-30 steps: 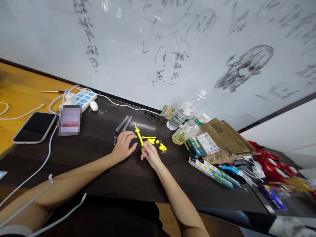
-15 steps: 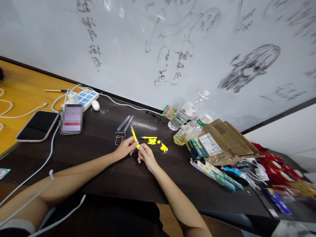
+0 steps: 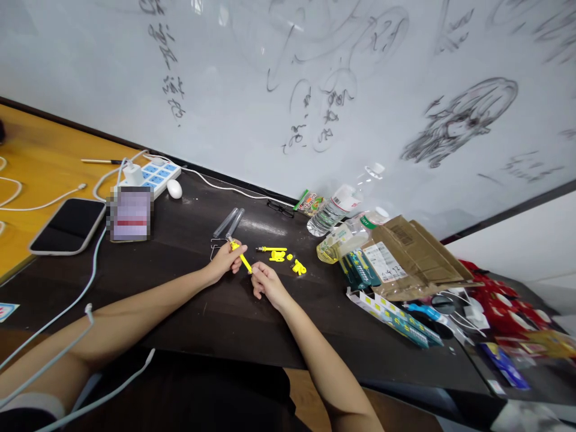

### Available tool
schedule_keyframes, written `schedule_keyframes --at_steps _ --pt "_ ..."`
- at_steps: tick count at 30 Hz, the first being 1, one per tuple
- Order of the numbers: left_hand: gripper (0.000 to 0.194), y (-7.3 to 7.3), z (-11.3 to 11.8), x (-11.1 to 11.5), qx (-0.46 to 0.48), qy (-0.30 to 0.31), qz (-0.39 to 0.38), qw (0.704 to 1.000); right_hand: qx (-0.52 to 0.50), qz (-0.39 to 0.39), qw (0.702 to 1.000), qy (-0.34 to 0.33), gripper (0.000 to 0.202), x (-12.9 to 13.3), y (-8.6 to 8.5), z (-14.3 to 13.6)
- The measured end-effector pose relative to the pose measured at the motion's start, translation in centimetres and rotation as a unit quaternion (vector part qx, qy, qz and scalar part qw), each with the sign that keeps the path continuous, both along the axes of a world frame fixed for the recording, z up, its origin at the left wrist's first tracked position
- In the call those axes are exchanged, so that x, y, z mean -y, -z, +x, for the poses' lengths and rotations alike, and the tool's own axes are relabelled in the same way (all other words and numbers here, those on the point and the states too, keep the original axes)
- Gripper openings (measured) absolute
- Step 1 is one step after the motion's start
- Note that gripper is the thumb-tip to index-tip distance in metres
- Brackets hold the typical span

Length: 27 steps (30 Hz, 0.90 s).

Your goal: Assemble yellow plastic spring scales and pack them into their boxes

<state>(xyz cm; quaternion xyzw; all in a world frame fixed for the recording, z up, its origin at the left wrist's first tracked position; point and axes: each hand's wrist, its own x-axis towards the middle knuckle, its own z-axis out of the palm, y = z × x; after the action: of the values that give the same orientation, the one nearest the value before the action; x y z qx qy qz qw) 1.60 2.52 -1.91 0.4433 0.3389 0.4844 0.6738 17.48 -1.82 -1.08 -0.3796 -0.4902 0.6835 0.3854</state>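
Note:
Between my hands is a slim yellow plastic rod (image 3: pixel 245 262) with a metal-looking tip, slanting down to the right. My left hand (image 3: pixel 224 261) pinches it close to its upper end. The fingertips of my right hand (image 3: pixel 269 284) are closed at its lower end; whether they hold a small piece as well, I cannot make out. To the right on the table lie a similar yellow rod (image 3: pixel 273 249) and small yellow plastic parts (image 3: pixel 299 267). Beyond my left hand are two clear tubes (image 3: pixel 234 222) and bent metal wire (image 3: pixel 216 244), partly covered by the hand.
A power strip (image 3: pixel 159 177), a white egg-shaped object (image 3: pixel 174 189) and a phone (image 3: pixel 67 227) lie at the left. Bottles (image 3: pixel 330 213), a cardboard package (image 3: pixel 402 258) and green boxes (image 3: pixel 396 321) crowd the right. A whiteboard (image 3: pixel 225 90) rises behind the dark table (image 3: pixel 180 312).
My left hand has shifted its grip up the yellow rod towards the metal tip, uncovering the lower part. The right hand stays almost in place at the lower end.

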Motion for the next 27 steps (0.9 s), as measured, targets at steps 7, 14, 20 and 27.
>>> schedule_keyframes --at_steps 7,14,20,27 --pt "0.034 0.0 0.3 0.9 -0.046 0.088 0.028 0.995 -0.048 -0.045 0.997 -0.028 0.028 0.3 -0.9 0.6" --pt "0.035 0.0 0.3 0.7 -0.032 0.084 0.023 0.996 -0.038 -0.039 0.998 -0.016 0.035 0.2 -0.9 0.6" --pt "0.037 0.0 0.2 0.8 -0.027 0.087 0.003 0.996 -0.043 -0.031 0.998 0.024 0.032 -0.4 -0.6 1.0" --pt "0.043 -0.9 0.2 1.3 -0.045 0.108 -0.029 0.993 -0.053 -0.042 0.997 0.021 0.034 -0.6 -0.5 1.1"
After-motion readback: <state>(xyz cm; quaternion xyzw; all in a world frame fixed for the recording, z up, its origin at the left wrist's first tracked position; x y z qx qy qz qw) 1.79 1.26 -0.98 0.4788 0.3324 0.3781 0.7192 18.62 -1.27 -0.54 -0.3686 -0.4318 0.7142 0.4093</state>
